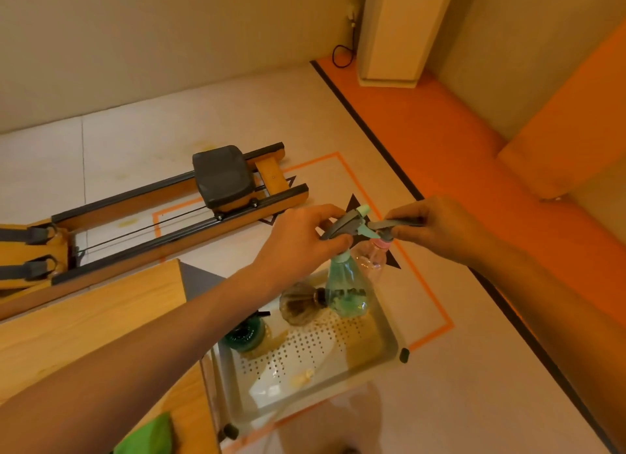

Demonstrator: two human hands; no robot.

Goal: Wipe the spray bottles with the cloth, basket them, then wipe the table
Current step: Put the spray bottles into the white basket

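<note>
Head view: your left hand (301, 240) clamps teal bottle (345, 284) by trigger head. Right hand (437, 226) pinches clear bottle (374, 255) likewise. Both at basket (318, 391) far end, teal base possibly touching. Light, thin plastic, likely slick: hold necks.

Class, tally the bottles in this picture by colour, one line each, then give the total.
light green bottle, held by the left hand: 1
pink bottle, held by the right hand: 1
brown bottle, in the basket: 1
dark green bottle, in the basket: 1
Total: 4
</note>
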